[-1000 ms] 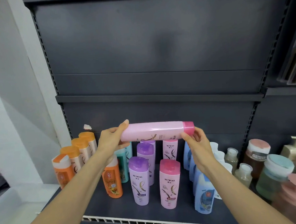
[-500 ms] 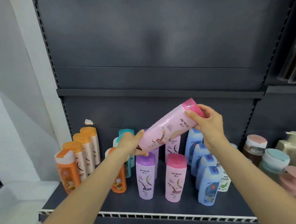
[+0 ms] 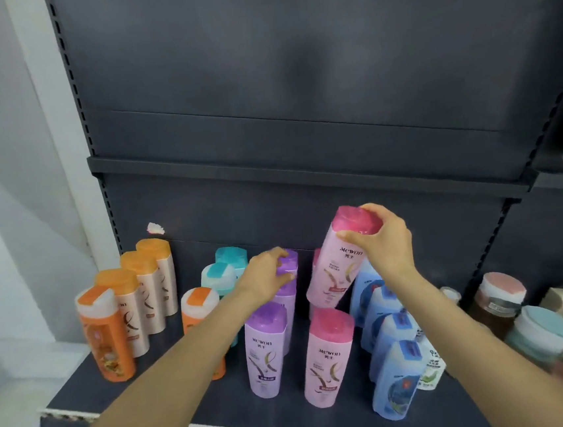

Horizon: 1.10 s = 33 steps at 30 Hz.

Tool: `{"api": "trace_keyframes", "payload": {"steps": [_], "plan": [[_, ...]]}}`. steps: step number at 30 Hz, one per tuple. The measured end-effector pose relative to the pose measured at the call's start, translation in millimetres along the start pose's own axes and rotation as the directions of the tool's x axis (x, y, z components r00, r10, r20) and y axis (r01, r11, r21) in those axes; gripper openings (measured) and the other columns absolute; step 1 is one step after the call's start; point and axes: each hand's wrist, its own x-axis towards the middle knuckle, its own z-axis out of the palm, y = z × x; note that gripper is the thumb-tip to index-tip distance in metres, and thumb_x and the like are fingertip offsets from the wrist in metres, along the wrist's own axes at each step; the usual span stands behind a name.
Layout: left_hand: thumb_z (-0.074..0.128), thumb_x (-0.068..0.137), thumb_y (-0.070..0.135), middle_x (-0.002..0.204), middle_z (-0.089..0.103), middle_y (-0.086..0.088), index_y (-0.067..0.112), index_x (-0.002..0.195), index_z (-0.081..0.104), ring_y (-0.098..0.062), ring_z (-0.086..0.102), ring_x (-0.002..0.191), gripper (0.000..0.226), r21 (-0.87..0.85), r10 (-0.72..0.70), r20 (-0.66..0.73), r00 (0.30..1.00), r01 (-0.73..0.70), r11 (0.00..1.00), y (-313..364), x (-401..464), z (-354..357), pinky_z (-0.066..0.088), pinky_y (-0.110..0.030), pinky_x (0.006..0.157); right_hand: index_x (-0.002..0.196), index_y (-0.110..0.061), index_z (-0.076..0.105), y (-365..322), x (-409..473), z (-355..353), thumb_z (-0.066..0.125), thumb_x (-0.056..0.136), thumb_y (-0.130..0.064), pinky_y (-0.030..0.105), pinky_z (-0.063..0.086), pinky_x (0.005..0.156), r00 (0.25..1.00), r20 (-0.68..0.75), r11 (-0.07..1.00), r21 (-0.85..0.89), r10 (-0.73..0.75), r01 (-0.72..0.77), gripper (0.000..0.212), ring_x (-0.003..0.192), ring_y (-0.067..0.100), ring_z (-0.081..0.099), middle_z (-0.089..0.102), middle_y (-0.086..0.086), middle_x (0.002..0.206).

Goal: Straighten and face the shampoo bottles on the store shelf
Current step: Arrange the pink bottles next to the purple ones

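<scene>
dark grey shelves [image 3: 326,405] stand against a white wall, and the lowest shelf is full of bottles. at the far left stand orange-capped bottles [image 3: 128,297] in a row going back, with one orange bottle [image 3: 104,337] in front. next come teal-capped bottles [image 3: 222,270] and a second orange bottle [image 3: 198,311], partly hidden by the left arm. the left hand [image 3: 267,275] reaches to the purple bottles [image 3: 287,268] at the back; its fingers curl over a purple cap, but i cannot tell if the grip really holds it. a purple bottle [image 3: 267,349] stands in front with its label facing out. a pink bottle [image 3: 328,357] stands just beside it, label out too. the right hand [image 3: 384,243] has its grip closed round the dark pink cap of another pink bottle [image 3: 337,270]. that bottle tilts, top leaning right, above the back of the pink row. blue bottles [image 3: 390,357] line up just right of it. jars with round lids [image 3: 539,333] sit at the far right, a bit blurry.
</scene>
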Motion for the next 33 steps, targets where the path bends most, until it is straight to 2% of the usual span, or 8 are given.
{"api": "trace_keyframes", "payload": {"steps": [4, 7, 11, 14, 18, 22, 29, 33], "plan": [[0.056, 0.093, 0.024, 0.129, 0.051, -0.013, 0.017, 0.138, 0.045, -0.028, 0.048, 0.119, 0.047, 0.227, -0.001, 0.025, 1.0, -0.005, 0.974, -15.1, 13.8, 9.8, 0.039, -0.036, 0.1, 0.117, -0.014, 0.061, 33.5, 9.2, 23.8, 0.087, 0.064, -0.022, 0.018, 0.041, 0.084, 0.99, 0.135, 0.993, -0.119, 0.043, -0.027, 0.06, 0.098, 0.017, 0.058, 0.062, 0.006, 0.112], [0.056, 0.093, 0.025, 0.133, 0.049, -0.01, 0.02, 0.139, 0.044, -0.028, 0.045, 0.122, 0.047, 0.294, -0.015, 0.058, 0.998, -0.002, 0.956, -23.3, 22.6, 14.1, 0.038, -0.039, 0.102, 0.111, -0.013, 0.06, 61.1, 10.8, 43.7, 0.089, 0.06, -0.023, 0.022, 0.043, 0.081, 0.976, 0.202, 0.981, -0.19, 0.081, -0.043, 0.06, 0.097, 0.02, 0.06, 0.064, 0.008, 0.107], [0.057, 0.092, 0.027, 0.127, 0.052, -0.01, 0.02, 0.133, 0.052, -0.027, 0.05, 0.117, 0.041, 0.318, -0.015, 0.068, 0.998, -0.008, 0.948, -28.3, 27.7, 16.9, 0.042, -0.039, 0.098, 0.114, -0.01, 0.058, 84.6, 10.9, 58.1, 0.09, 0.059, -0.023, 0.028, 0.046, 0.086, 0.953, 0.266, 0.965, -0.249, 0.145, -0.078, 0.066, 0.1, 0.024, 0.06, 0.062, 0.012, 0.111], [0.058, 0.092, 0.028, 0.124, 0.054, -0.009, 0.021, 0.126, 0.058, -0.026, 0.052, 0.114, 0.035, 0.327, 0.001, 0.052, 0.999, -0.018, 0.945, -31.6, 28.6, 20.6, 0.044, -0.038, 0.096, 0.124, -0.01, 0.058, 91.2, 11.5, 62.1, 0.088, 0.062, -0.023, 0.026, 0.041, 0.093, 0.93, 0.33, 0.954, -0.293, 0.161, -0.061, 0.07, 0.11, 0.025, 0.056, 0.058, 0.013, 0.121], [0.059, 0.091, 0.028, 0.124, 0.055, -0.007, 0.021, 0.125, 0.059, -0.024, 0.051, 0.114, 0.035, 0.314, 0.019, 0.024, 1.0, -0.025, 0.949, -34.6, 28.9, 22.1, 0.044, -0.037, 0.097, 0.124, -0.011, 0.057, 95.9, 8.2, 66.3, 0.087, 0.064, -0.023, 0.017, 0.035, 0.082, 0.901, 0.394, 0.942, -0.332, 0.179, -0.042, 0.068, 0.111, 0.024, 0.054, 0.055, 0.011, 0.124], [0.059, 0.091, 0.028, 0.125, 0.054, -0.007, 0.021, 0.126, 0.058, -0.023, 0.051, 0.114, 0.035, 0.314, 0.023, 0.021, 1.0, -0.028, 0.949, -35.0, 29.9, 23.2, 0.044, -0.036, 0.097, 0.119, -0.013, 0.059, 99.5, 3.2, 66.1, 0.087, 0.064, -0.024, 0.018, 0.034, 0.077, 0.878, 0.431, 0.93, -0.364, 0.209, -0.043, 0.062, 0.099, 0.017, 0.052, 0.056, 0.009, 0.12], [0.06, 0.09, 0.031, 0.123, 0.055, -0.008, 0.02, 0.126, 0.058, -0.023, 0.052, 0.113, 0.038, 0.331, 0.017, 0.044, 0.999, -0.031, 0.943, -35.1, 33.3, 21.3, 0.045, -0.036, 0.096, 0.118, -0.012, 0.058, 98.3, 2.3, 68.0, 0.086, 0.066, -0.024, 0.019, 0.034, 0.075, 0.851, 0.482, 0.919, -0.394, 0.208, -0.001, 0.06, 0.092, 0.015, 0.048, 0.057, 0.01, 0.116], [0.055, 0.092, 0.037, 0.121, 0.055, -0.008, 0.017, 0.124, 0.058, -0.024, 0.051, 0.113, 0.037, 0.303, 0.01, 0.021, 1.0, -0.016, 0.953, -36.1, 37.6, 21.7, 0.044, -0.037, 0.095, 0.122, -0.013, 0.057, 102.0, 5.0, 63.3, 0.084, 0.068, -0.026, 0.019, 0.036, 0.078, 0.82, 0.531, 0.931, -0.365, 0.214, -0.006, 0.063, 0.097, 0.014, 0.05, 0.059, 0.006, 0.117]]}}
